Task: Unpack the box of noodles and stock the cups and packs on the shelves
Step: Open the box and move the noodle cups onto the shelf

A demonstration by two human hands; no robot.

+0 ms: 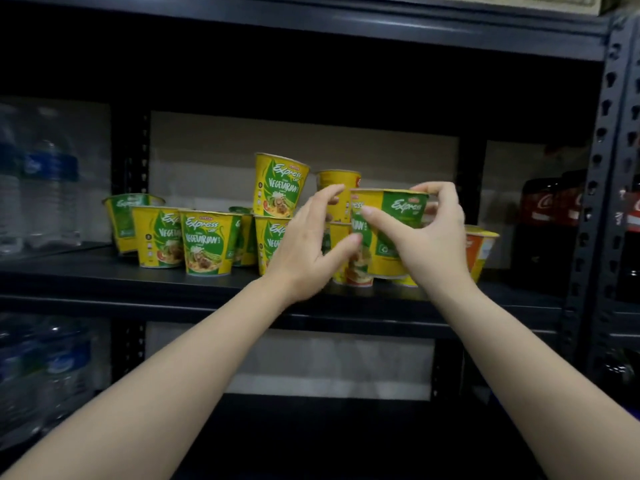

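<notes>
A yellow and green noodle cup [398, 216] is held above other cups on the dark middle shelf [104, 271]. My right hand [436, 244] grips it, thumb on the front and fingers curled over the rim. My left hand [304, 247] is just left of it with fingers spread and loosely bent; its thumb tip touches the cup's side. Several matching cups [204, 244] stand in a row to the left. Two more cups [280, 185] sit stacked on the lower ones behind my left hand. The cups under the held one are partly hidden.
An orange-sided cup [479, 247] stands right of my right hand. Water bottles [48, 178] fill the shelf's left end, and more water bottles [52, 362] sit below. Cola bottles [547, 202] stand at the right by the perforated upright [599, 168].
</notes>
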